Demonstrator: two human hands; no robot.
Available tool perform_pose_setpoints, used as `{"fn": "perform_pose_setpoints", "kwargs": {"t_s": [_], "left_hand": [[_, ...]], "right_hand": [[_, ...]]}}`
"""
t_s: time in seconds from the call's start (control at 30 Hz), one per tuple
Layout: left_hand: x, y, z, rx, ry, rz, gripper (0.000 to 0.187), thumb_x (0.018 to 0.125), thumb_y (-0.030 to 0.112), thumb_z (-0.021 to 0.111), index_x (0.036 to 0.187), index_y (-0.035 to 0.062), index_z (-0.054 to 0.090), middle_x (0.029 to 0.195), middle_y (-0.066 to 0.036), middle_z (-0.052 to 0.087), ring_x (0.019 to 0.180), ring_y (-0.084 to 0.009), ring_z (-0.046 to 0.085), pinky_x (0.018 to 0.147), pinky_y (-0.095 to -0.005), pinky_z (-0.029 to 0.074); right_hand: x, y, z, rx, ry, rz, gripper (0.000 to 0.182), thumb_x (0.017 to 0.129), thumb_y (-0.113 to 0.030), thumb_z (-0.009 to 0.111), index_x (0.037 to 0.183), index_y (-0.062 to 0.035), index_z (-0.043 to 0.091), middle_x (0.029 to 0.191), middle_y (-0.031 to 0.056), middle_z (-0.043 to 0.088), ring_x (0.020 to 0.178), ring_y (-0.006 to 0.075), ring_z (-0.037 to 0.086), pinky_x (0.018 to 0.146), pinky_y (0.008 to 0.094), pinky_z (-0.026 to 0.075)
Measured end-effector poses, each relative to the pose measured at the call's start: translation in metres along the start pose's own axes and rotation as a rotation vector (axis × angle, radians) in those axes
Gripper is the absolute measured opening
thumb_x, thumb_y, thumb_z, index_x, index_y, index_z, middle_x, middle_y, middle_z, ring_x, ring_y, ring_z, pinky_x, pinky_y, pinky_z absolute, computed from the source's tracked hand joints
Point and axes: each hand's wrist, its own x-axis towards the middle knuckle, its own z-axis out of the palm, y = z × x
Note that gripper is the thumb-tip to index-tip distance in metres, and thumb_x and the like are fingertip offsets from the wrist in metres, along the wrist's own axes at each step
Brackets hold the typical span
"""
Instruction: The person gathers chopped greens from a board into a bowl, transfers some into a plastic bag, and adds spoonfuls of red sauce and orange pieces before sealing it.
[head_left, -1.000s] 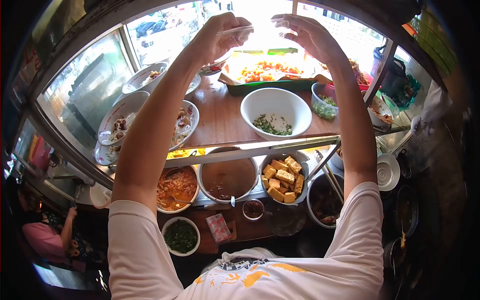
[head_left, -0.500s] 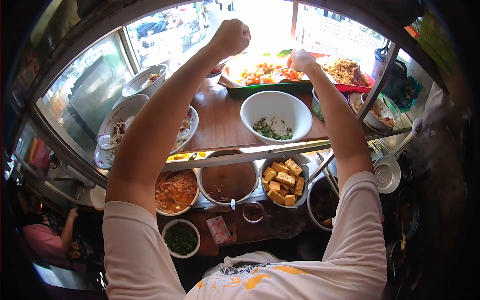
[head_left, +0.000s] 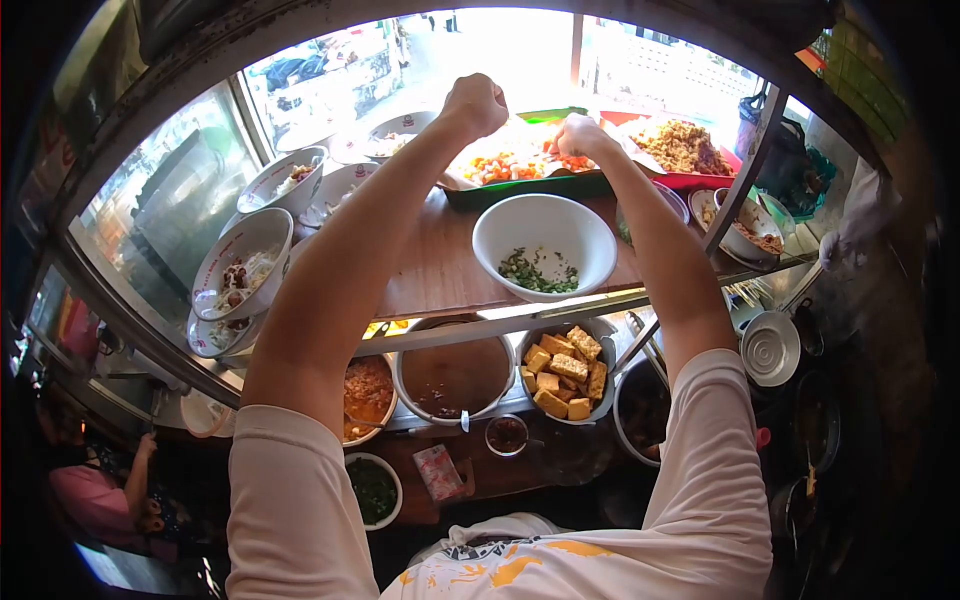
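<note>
My left hand (head_left: 477,105) is a closed fist raised above the bowls at the back left of the shelf; whatever it may hold is hidden. My right hand (head_left: 580,138) is closed over a green tray (head_left: 530,188) of diced orange and white food (head_left: 505,165). Its fingers point down into the food, and glare hides what they grip. Nearer to me on the wooden shelf stands a white bowl (head_left: 545,225) with chopped green herbs (head_left: 538,272) in the bottom.
White bowls with noodles (head_left: 245,265) are stacked at the left. A red tray (head_left: 700,180) holds brown crumbly food. Below the shelf are a brown-sauce pot (head_left: 455,365), fried tofu and tempeh (head_left: 565,368), and a bowl of greens (head_left: 375,490). Another person (head_left: 95,495) is at lower left.
My left hand has come lower and slightly right. My right hand has shifted left and down over the diced food. The view has moved a little, showing more bowls at the left.
</note>
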Motion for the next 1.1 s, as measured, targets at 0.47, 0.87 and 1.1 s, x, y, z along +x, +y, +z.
{"fn": "perform_pose_setpoints", "kwargs": {"t_s": [0.47, 0.87, 1.1], "left_hand": [[0.024, -0.020, 0.042, -0.043, -0.082, -0.206, 0.012, 0.074, 0.012, 0.070, 0.081, 0.0029, 0.073, 0.088, -0.018, 0.071, 0.087, -0.0285, 0.070, 0.080, -0.0345, 0.055], [0.053, -0.020, 0.053, -0.374, -0.100, -0.401, 0.009, 0.068, 0.006, 0.072, 0.067, -0.0008, 0.066, 0.065, -0.010, 0.066, 0.059, -0.0155, 0.063, 0.053, -0.0281, 0.048], [0.045, -0.019, 0.040, -0.572, -0.001, -0.438, 0.005, 0.072, 0.001, 0.065, 0.067, -0.0018, 0.065, 0.064, -0.011, 0.061, 0.058, -0.0170, 0.058, 0.058, -0.0307, 0.048]], "right_hand": [[-0.018, 0.006, -0.065, -0.060, 0.007, 0.082, 0.037, 0.069, 0.002, 0.062, 0.095, -0.0185, 0.079, 0.086, 0.0056, 0.074, 0.069, 0.0126, 0.064, 0.060, 0.0282, 0.052], [-0.074, -0.041, -0.084, -0.366, 0.437, -0.342, 0.011, 0.081, -0.014, 0.064, 0.087, -0.0155, 0.073, 0.093, 0.0085, 0.072, 0.086, 0.0276, 0.069, 0.087, 0.0445, 0.050], [-0.081, -0.014, -0.088, -0.403, 0.600, -0.217, 0.013, 0.084, -0.015, 0.059, 0.088, -0.0147, 0.071, 0.091, 0.0053, 0.070, 0.092, 0.0222, 0.067, 0.086, 0.0432, 0.046]]}}
